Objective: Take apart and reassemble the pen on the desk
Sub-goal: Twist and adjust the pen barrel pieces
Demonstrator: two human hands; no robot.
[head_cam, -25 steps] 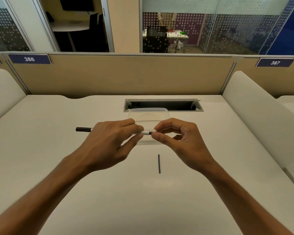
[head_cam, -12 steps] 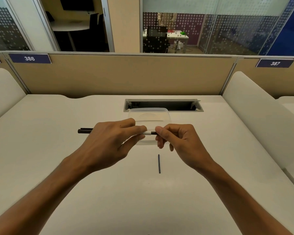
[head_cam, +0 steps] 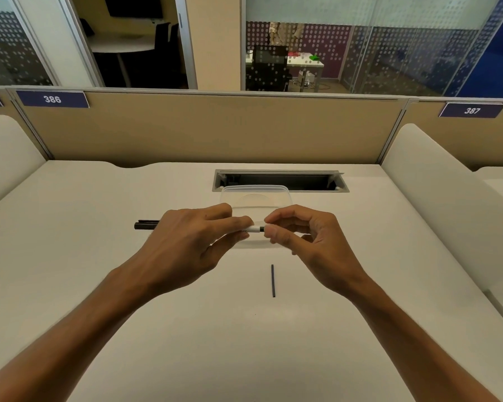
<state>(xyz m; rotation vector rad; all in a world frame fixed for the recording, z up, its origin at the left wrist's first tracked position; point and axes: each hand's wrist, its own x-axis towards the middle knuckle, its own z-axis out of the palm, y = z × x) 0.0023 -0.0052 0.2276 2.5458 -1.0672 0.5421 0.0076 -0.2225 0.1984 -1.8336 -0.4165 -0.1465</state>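
Pen (head_cam: 253, 229): white barrel, black ends, held level above the desk (head_cam: 99, 216).
Left hand (head_cam: 186, 242): clenched around its middle.
Right hand (head_cam: 305, 239): fingertips pinch its right tip.
Hidden: mid-barrel, tip.
Desk: thin dark rod (head_cam: 273, 280).

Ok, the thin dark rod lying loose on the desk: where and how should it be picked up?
Probably a fingertip pinch at mid-length of the rod, coming straight down. It lies flat on the desk, pointing away from the person, too thin for a wrap grip, with bare desk on both sides for fingertips.
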